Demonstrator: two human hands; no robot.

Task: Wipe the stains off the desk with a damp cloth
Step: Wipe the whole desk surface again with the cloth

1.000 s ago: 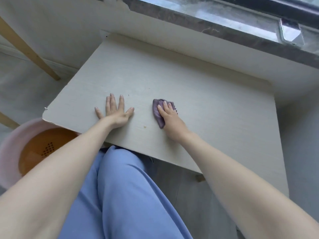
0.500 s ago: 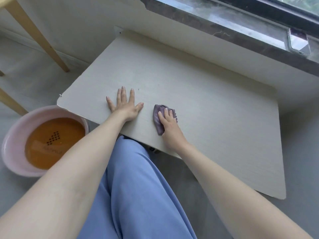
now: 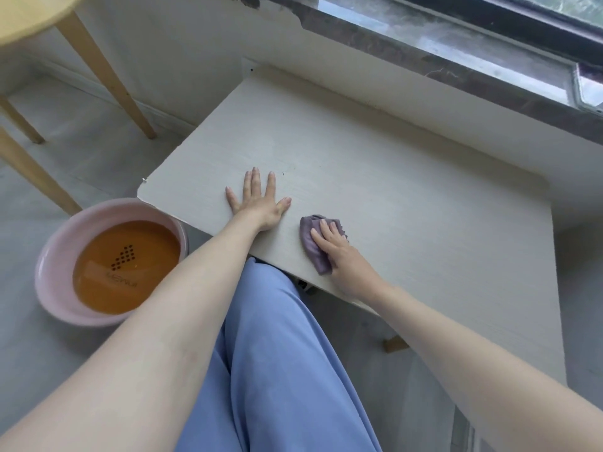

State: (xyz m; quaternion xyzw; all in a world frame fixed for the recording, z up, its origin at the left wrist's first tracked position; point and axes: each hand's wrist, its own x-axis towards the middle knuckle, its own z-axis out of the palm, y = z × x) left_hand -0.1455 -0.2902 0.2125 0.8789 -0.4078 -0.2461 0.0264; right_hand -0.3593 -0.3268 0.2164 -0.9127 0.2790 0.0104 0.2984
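Here, I saw the left hand (image 3: pixel 259 203) lying flat on the desk (image 3: pixel 408 207), fingers spread. The right hand (image 3: pixel 339 252) pressed straight fingers onto the purple cloth (image 3: pixel 315 256) near the desk's front edge.

Left hand (image 3: pixel 257 203): palm down, fingers straight and spread, arm extended forward. Right hand (image 3: pixel 339 252): palm down, fingers straight and close together, forearm angled inward.

A white wall (image 3: pixel 182 50) is seen under a dark stone window sill (image 3: pixel 375 37), and daylight is let in through the window (image 3: pixel 463 40) above. The floor (image 3: pixel 75 158) is pale grey. At the left a light wooden table (image 3: pixel 26 14) is placed, and a pink basin (image 3: pixel 49 282) of brownish water is set on the floor near it.
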